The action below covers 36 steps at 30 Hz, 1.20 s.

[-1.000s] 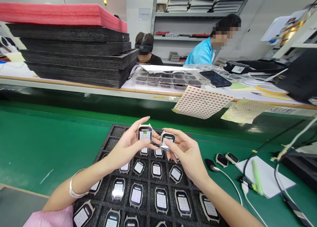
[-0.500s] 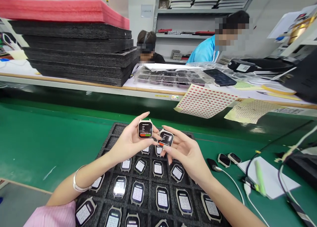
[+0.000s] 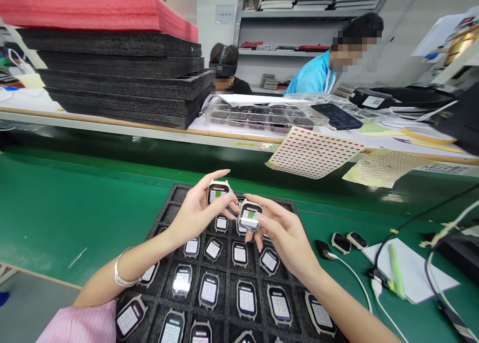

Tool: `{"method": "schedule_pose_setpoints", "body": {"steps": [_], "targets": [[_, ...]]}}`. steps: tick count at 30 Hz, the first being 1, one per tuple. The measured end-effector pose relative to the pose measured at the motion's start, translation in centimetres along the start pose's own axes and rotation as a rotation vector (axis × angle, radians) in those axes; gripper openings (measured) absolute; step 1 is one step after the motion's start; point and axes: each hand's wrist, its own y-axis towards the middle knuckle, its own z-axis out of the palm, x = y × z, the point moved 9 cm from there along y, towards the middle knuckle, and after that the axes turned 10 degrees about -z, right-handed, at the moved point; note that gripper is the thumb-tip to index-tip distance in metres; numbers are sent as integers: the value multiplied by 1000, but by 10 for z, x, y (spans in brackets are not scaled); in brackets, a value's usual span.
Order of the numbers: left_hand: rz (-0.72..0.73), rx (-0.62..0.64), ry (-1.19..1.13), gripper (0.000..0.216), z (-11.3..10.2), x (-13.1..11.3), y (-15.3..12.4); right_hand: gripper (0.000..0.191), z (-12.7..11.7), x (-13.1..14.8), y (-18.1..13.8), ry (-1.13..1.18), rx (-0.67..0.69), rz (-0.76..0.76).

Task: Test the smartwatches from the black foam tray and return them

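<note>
My left hand grips a beige smartwatch body with its lit screen facing me. Just right of it, my right hand pinches a second smartwatch body, tilted, with glare on its screen. Both hands hover over a black foam tray whose pockets hold several watch bodies with lit white screens. The two held watches nearly touch.
Two dark watch bodies and a white charging cable lie right of the tray on the green belt, beside a white paper with a green pen. Stacked black foam trays, red-dot sticker sheets and two seated people lie beyond.
Both held watches' screens changed from dark to lit with green marks. The right hand's watch tilted and lowered slightly toward the tray.
</note>
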Motion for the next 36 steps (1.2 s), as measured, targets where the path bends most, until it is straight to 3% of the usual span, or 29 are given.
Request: {"method": "schedule_pose_setpoints", "body": {"steps": [5,12,18,21,23,26,30,33,36], "targets": [[-6,-4,8,42,-2,3,2,54,9,4,-6,43,70,9],[-25,61,-71,70,2,4,1,54,8,8,-6,-59,-6,14],[-61,43,-77,72,0,10,3,60,4,5,-7,-55,43,22],[-89,63,-63,78,-4,21,1,65,-3,0,-9,-80,82,41],[-108,74,-42,87,-10,30,0,65,-21,-5,-8,-156,60,56],[-142,72,6,94,-29,45,0,59,-69,-13,-2,-434,3,46],[-147,28,248,78,-77,63,8,48,-139,-31,9,-1102,82,-33],[-52,-103,889,52,-126,70,19,50,-177,-55,8,-1196,126,-2],[-42,-146,1087,44,-167,84,29,52,-189,-69,5,-1202,214,19]]}}
